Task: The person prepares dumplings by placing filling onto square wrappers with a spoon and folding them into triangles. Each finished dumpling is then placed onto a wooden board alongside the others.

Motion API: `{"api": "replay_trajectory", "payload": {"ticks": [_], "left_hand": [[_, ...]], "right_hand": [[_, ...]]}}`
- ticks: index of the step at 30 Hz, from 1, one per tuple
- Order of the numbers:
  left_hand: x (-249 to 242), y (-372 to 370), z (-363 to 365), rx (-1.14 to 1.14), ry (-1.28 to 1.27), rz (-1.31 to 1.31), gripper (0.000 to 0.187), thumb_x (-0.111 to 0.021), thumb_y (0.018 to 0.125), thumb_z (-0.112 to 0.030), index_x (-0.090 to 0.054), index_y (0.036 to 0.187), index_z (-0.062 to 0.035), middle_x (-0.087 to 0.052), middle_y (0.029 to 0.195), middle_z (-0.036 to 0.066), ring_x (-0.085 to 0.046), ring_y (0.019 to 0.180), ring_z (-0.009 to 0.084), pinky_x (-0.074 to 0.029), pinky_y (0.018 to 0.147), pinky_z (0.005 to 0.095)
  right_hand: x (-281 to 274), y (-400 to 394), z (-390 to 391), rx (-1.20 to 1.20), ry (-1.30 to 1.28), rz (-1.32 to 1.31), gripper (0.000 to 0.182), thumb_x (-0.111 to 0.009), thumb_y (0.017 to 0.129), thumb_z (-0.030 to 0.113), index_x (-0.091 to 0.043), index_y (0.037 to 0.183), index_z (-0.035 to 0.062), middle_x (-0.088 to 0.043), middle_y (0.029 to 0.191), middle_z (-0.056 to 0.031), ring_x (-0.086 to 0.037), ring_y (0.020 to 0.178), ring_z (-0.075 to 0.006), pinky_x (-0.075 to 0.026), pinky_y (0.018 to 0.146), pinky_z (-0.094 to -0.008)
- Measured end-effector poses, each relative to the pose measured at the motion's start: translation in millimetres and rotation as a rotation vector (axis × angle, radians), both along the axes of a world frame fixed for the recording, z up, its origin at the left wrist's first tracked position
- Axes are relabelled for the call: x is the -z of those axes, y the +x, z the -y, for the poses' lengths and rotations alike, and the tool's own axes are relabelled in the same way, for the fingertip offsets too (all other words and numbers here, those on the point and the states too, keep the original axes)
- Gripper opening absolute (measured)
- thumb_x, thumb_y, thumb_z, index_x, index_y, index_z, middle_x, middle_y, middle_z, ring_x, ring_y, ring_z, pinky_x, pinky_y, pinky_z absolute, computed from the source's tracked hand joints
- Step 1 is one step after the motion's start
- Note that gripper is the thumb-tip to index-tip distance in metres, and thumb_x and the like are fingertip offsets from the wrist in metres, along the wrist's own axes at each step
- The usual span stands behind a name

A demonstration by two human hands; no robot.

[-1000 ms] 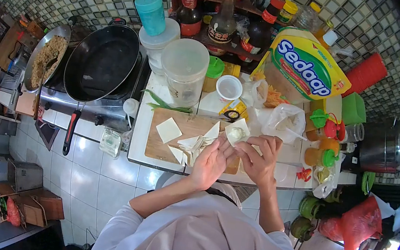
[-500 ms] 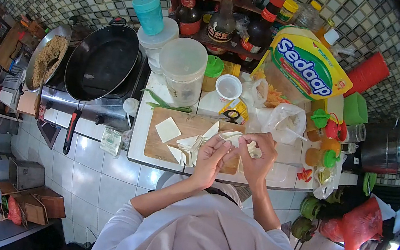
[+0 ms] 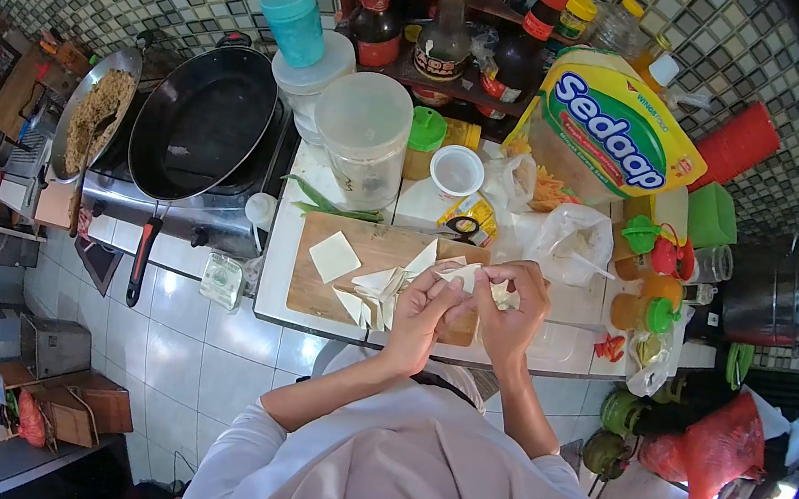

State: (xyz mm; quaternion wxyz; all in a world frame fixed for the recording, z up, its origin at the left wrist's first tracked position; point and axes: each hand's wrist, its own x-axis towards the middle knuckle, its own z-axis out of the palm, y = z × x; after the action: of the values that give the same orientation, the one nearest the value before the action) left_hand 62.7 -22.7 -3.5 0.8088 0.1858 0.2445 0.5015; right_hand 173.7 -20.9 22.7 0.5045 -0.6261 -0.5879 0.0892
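Observation:
Over the right part of a wooden cutting board [image 3: 310,294], both hands pinch one pale dough wrapper [image 3: 460,276] between thumbs and fingers. My left hand [image 3: 421,321] is closed on its left side, and my right hand [image 3: 514,315] grips its right side. The fingers partly cover the wrapper, so its full shape cannot be seen. Several folded triangular wrappers [image 3: 375,285] lie in an overlapping heap beside my left hand. A flat square wrapper [image 3: 335,257] rests alone on the board's left side. More pale pieces show partly behind my right hand.
Left of the counter, a black frying pan [image 3: 204,128] sits on the stove beside a pan of brown crumbly food [image 3: 101,109]. Behind the board stand a lidded tub [image 3: 362,134], a white cup [image 3: 456,172] and a plastic bag [image 3: 573,237]. Red chili pieces [image 3: 610,348] lie at right.
The fingers have shifted slightly on the wrapper, and more of its pale surface stands up between the thumbs. Nothing else has visibly moved.

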Motion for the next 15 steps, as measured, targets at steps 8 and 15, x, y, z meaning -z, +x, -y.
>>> {"api": "replay_trajectory", "payload": {"ticks": [8,15], "left_hand": [[-4,-4,-2,0.005,-0.025,-0.137,0.024,-0.048,0.087,-0.011,-0.046,0.108,-0.0012,-0.058,0.096,0.007,-0.057,0.083,0.0097,-0.046,0.079,0.0235],[-6,-10,-6,0.025,0.014,-0.289,0.021,-0.052,0.086,-0.015,-0.052,0.101,-0.0008,-0.059,0.085,0.004,-0.056,0.078,0.0060,-0.044,0.071,0.0189]], "right_hand": [[-5,-1,-3,-0.026,-0.027,-0.058,0.009,-0.065,0.065,0.002,-0.057,0.070,0.0035,-0.053,0.071,-0.0041,-0.045,0.062,-0.0129,-0.034,0.054,-0.0248],[2,5,-2,-0.138,-0.109,-0.147,0.009,-0.063,0.068,0.000,-0.061,0.077,0.0029,-0.054,0.074,-0.0051,-0.044,0.063,-0.0117,-0.036,0.055,-0.0231]]}}
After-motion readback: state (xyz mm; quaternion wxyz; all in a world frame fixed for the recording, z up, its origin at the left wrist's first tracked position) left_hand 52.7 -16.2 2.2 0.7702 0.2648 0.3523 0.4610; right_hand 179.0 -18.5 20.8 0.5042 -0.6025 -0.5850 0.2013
